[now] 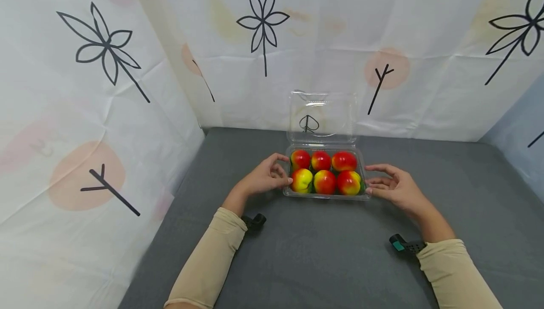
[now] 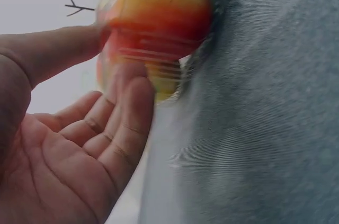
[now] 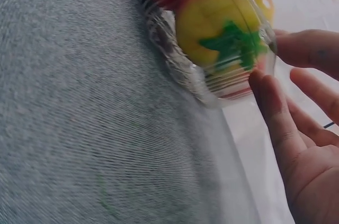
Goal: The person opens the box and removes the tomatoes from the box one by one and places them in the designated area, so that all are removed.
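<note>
A clear plastic clamshell box (image 1: 326, 196) lies on the grey table with its lid (image 1: 323, 115) raised upright behind it. Several shiny red-and-yellow fruits (image 1: 325, 182) fill it in two rows; one shows a green star-shaped leaf (image 3: 233, 44) through the right wall. At the box's left end, my left hand (image 1: 267, 175) touches the wall with its thumb and fingertips. My right hand (image 1: 395, 186) is at the opposite end, its fingertips against the clear wall and its fingers loosely bent. The wrist views show both palms turned toward the box, with no fruit in either hand.
Grey cloth (image 1: 323, 252) covers the table. A white curtain printed with line-drawn flowers (image 1: 263, 21) and peach circles hangs behind and along the left side. Dark bands with small devices (image 1: 255, 222) are worn at both wrists, by the beige sleeves (image 1: 208, 261).
</note>
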`<control>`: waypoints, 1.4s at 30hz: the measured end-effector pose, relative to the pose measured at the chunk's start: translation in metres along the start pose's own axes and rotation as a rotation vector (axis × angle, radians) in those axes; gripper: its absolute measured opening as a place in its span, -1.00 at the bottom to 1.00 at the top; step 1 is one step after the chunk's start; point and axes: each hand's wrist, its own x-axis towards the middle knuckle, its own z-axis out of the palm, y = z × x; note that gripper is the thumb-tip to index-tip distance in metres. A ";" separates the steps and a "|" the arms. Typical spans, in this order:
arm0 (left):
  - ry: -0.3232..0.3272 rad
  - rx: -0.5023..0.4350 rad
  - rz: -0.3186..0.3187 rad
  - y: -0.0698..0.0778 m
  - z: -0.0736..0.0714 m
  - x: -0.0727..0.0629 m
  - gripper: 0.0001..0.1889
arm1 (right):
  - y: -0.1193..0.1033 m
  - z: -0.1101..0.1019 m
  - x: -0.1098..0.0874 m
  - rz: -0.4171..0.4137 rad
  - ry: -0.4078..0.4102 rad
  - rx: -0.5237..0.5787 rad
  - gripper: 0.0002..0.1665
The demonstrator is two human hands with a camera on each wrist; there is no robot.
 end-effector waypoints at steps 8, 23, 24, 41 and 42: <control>-0.066 0.108 -0.067 0.013 -0.002 -0.010 -0.01 | -0.013 -0.004 -0.005 0.049 -0.083 -0.076 -0.31; -0.124 0.177 -0.125 0.023 -0.006 -0.019 0.18 | -0.031 -0.005 -0.007 0.113 -0.210 -0.169 -0.22; -0.127 0.183 -0.126 0.024 -0.006 -0.020 0.17 | -0.032 -0.004 -0.007 0.115 -0.220 -0.170 -0.22; -0.099 0.334 -0.107 0.027 -0.005 -0.033 0.07 | -0.056 0.014 -0.010 -0.018 -0.128 -0.495 -0.46; -0.073 0.364 -0.099 0.028 -0.002 -0.034 0.05 | -0.056 0.016 -0.010 -0.040 -0.104 -0.507 -0.47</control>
